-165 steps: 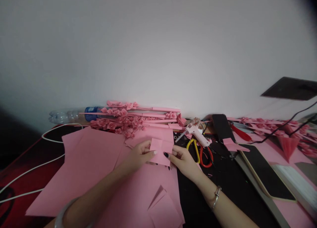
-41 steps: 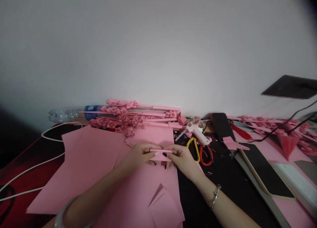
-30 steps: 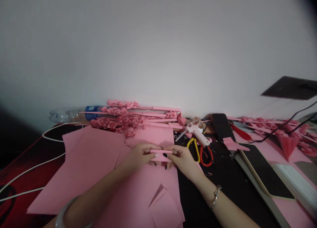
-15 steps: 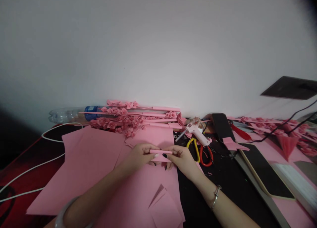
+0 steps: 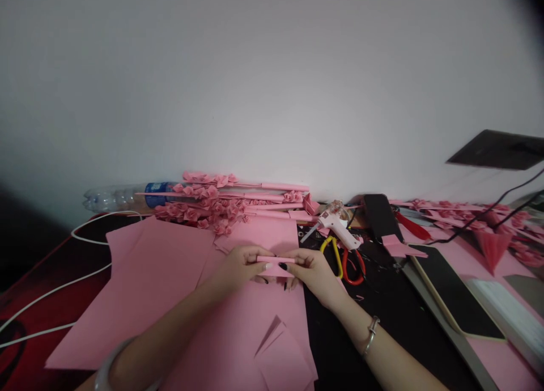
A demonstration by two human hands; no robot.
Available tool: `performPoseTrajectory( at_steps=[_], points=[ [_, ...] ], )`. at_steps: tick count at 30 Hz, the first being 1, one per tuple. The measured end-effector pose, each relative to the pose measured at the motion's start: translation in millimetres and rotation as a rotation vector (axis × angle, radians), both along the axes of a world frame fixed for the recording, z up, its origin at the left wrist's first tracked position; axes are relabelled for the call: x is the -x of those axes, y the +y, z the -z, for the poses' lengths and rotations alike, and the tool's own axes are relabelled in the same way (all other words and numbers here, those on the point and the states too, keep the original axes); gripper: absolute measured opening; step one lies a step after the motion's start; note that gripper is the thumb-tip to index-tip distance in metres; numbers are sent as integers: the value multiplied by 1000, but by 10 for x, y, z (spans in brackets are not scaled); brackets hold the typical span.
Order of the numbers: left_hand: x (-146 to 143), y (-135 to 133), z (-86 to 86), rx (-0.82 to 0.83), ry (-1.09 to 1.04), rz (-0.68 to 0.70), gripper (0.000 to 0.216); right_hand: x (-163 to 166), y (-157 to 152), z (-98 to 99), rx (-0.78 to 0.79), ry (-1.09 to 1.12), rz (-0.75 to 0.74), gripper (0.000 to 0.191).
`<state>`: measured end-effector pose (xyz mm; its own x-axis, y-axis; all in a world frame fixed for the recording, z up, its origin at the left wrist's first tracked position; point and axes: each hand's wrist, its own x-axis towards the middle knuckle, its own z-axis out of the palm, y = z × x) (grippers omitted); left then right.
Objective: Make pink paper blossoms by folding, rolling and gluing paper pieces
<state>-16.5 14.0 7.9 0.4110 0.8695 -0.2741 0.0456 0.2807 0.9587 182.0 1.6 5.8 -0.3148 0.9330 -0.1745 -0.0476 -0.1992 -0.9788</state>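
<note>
Between both hands is a small piece of pink paper (image 5: 276, 270), its far edge rolled or folded over into a narrow band. My left hand (image 5: 245, 266) pinches its left end, thumb on top and fingers behind and under it. The right end is pinched the same way by my right hand (image 5: 310, 271), whose dark-nailed thumb rests on the paper. Beneath the hands lie large pink sheets (image 5: 221, 328). Several small cut pink papers (image 5: 285, 361) sit in a loose stack nearer to me.
Paper flowers (image 5: 229, 207) and a plastic bottle (image 5: 114, 198) lie along the wall. To the right are a glue gun (image 5: 340, 226), scissors with yellow and red handles (image 5: 355, 269), a dark phone (image 5: 382, 215) and a larger phone (image 5: 457, 294). A white cable (image 5: 55, 289) crosses the left side.
Almost nothing differs. Both hands keep their pinch on the small pink paper, with at most a tiny shift of the fingers.
</note>
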Motion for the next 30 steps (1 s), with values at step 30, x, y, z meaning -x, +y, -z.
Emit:
performPoseTrajectory(
  at_steps=[30],
  points=[
    [-19, 5, -15, -10, 66, -6, 17, 18, 7, 26, 16, -43, 16, 27]
  ],
)
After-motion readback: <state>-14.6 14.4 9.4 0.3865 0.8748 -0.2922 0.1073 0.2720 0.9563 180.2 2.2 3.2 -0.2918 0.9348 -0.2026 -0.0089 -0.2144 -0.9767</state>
